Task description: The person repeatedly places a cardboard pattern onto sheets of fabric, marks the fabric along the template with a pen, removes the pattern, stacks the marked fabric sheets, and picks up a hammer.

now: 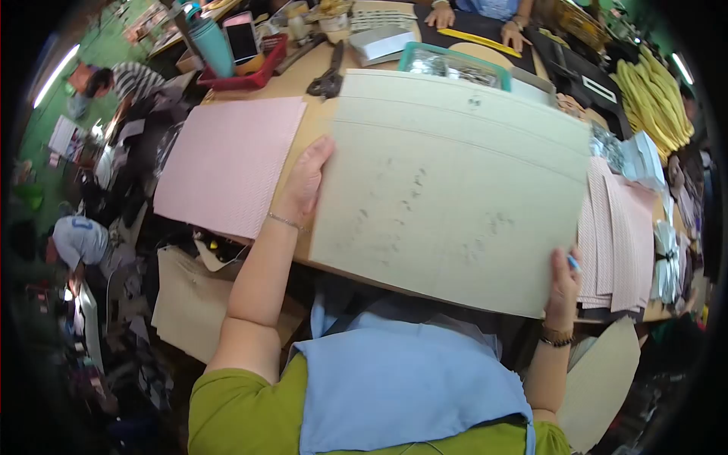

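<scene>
A large pale grey-green cardboard sheet (447,205) is held tilted over the table in front of me. Ruled lines cross its upper part, and dark smudged marks dot its face. My left hand (309,176) grips its left edge, fingers hidden behind the board. Lower down, my right hand (563,284) clasps the right edge near the corner. A slim object with a blue end, perhaps a pen (574,263), sticks out of that hand. Pink textured sheets (231,163) lie left of my left hand, and more pink sheets (618,235) are fanned out beyond my right.
Behind the board are scissors (329,76), a teal-rimmed tray (413,57), a white box (383,44) and a red basket (262,70). Across the table, another person's hands (514,36) rest near a yellow ruler (479,41). Yellow cloth (652,98) is piled at right.
</scene>
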Motion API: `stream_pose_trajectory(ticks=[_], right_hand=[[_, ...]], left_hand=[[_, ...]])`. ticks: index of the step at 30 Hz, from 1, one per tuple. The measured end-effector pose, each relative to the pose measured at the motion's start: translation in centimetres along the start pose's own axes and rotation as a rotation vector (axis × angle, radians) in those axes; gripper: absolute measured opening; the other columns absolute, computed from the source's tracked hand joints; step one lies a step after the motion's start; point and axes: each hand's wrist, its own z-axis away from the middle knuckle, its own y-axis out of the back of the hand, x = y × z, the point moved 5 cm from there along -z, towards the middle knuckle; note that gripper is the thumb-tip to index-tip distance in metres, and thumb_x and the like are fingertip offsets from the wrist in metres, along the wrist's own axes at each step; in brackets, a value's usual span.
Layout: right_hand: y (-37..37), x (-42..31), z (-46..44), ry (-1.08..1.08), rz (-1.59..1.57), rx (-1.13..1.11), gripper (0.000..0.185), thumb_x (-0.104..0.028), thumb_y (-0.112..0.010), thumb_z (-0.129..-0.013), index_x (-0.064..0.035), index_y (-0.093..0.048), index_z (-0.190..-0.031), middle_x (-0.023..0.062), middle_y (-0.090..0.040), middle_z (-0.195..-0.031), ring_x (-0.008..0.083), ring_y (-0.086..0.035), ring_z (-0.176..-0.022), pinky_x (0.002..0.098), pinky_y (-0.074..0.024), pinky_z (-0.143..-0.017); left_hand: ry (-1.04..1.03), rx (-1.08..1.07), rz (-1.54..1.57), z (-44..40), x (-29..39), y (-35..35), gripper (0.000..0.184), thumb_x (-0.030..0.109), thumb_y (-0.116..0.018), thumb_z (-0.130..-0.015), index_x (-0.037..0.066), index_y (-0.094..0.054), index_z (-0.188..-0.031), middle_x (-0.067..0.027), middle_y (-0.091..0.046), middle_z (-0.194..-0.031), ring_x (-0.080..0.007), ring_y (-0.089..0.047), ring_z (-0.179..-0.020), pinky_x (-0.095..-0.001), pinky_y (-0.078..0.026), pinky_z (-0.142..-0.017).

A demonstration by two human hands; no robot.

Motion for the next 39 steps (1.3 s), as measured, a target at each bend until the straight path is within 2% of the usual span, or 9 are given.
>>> stream_pose_trajectory(ticks=[3, 6, 15, 18, 21, 22, 25, 28, 39], right_hand=[[2.5, -3.2, -0.4, 0.196, 0.030, 0.114, 0.037, -0.017, -0.060, -0.096, -0.0014, -0.051, -0.128, 0.0065, -0.061, -0.119, 0.0110, -0.059, -0.102, 0.0249, -0.0493, -0.087], [5.4, -7.1, -0.5, 0.314, -0.033, 0.194, 0.038, -0.018, -0.057, -0.098, -0.0013, -0.049, -0.132, 0.0071, -0.060, -0.123, 0.0132, -0.058, -0.106, 0.0268, -0.0477, -0.090], [5.9, -10.8, -0.7, 0.431, -0.243, 0.568, 0.037, -0.023, -0.054, -0.099, 0.0000, -0.053, -0.129, 0.0082, -0.059, -0.125, 0.0160, -0.056, -0.111, 0.0315, -0.0419, -0.098], [10.3, -9.0, -1.7, 0.541, -0.129, 0.544, 0.037, -0.023, -0.054, -0.099, 0.0000, -0.054, -0.128, 0.0082, -0.060, -0.125, 0.0158, -0.056, -0.110, 0.0310, -0.0415, -0.097], [9.7, -10.8, -1.0, 0.537, -0.169, 0.543, 0.035, -0.024, -0.054, -0.099, -0.0010, -0.056, -0.125, 0.0082, -0.062, -0.121, 0.0151, -0.057, -0.107, 0.0300, -0.0430, -0.095], [9.0, -11.3, -0.9, 0.507, -0.219, 0.557, 0.033, -0.024, -0.054, -0.099, -0.0015, -0.057, -0.124, 0.0083, -0.062, -0.120, 0.0148, -0.058, -0.106, 0.0296, -0.0438, -0.094], [11.1, -11.0, -1.5, 0.426, -0.259, 0.413, 0.031, -0.025, -0.053, -0.100, -0.0027, -0.058, -0.121, 0.0070, -0.063, -0.113, 0.0130, -0.059, -0.099, 0.0263, -0.0465, -0.087], [12.2, -10.2, -1.5, 0.337, 0.049, 0.275, 0.030, -0.025, -0.054, -0.100, -0.0023, -0.058, -0.119, 0.0039, -0.063, -0.106, 0.0106, -0.059, -0.091, 0.0235, -0.0477, -0.081], [4.9, -1.7, -2.8, 0.010, 0.331, -0.021, 0.037, -0.017, -0.064, -0.093, 0.0018, -0.055, -0.124, 0.0054, -0.064, -0.105, 0.0084, -0.059, -0.091, 0.0214, -0.0485, -0.080]], left_hand=[[-0.195, 0.262, -1.268, -0.9, 2.0, 5.8, 0.068, 0.047, -0.055, -0.093, -0.001, -0.042, -0.139, -0.0222, -0.049, -0.138, -0.0283, -0.051, -0.125, -0.0393, -0.033, -0.110], [0.481, 0.535, -1.814, 2.5, 4.2, 8.1, 0.069, 0.042, -0.054, -0.093, -0.002, -0.037, -0.142, -0.0276, -0.035, -0.147, -0.0345, -0.036, -0.137, -0.0373, -0.024, -0.115], [0.289, 0.339, -1.846, 3.3, 3.6, 7.2, 0.031, 0.032, -0.052, -0.094, 0.003, -0.058, -0.101, -0.0131, -0.068, -0.087, -0.0290, -0.065, -0.097, -0.0453, -0.046, -0.089], [0.274, -0.088, -0.798, 3.6, 2.7, 3.2, 0.031, 0.029, -0.055, -0.093, 0.003, -0.059, -0.109, -0.0145, -0.068, -0.101, -0.0291, -0.063, -0.103, -0.0387, -0.046, -0.093], [0.081, -0.182, -0.864, 3.3, 1.8, 0.3, 0.037, 0.028, -0.058, -0.092, 0.006, -0.057, -0.121, -0.0177, -0.062, -0.120, -0.0303, -0.057, -0.116, -0.0364, -0.042, -0.101], [-0.168, -0.259, -1.208, 2.6, 1.7, 0.7, 0.058, 0.042, -0.063, -0.087, 0.013, -0.050, -0.136, -0.0210, -0.043, -0.143, -0.0350, -0.040, -0.134, -0.0441, -0.032, -0.110], [-0.183, -0.247, -1.791, 0.8, -1.1, 1.3, 0.079, 0.060, -0.065, -0.078, 0.019, -0.044, -0.142, -0.0199, -0.030, -0.152, -0.0398, -0.025, -0.142, -0.0565, -0.020, -0.113], [-0.204, -0.241, -1.761, -0.8, -2.8, -0.1, 0.094, 0.073, -0.062, -0.071, 0.024, -0.037, -0.146, -0.0180, -0.022, -0.156, -0.0421, -0.017, -0.143, -0.0660, -0.013, -0.110], [-0.121, -0.101, -1.769, 3.0, -4.2, -3.8, 0.084, 0.067, -0.056, -0.081, 0.021, -0.034, -0.148, -0.0197, -0.017, -0.157, -0.0398, -0.016, -0.144, -0.0723, -0.011, -0.105]])
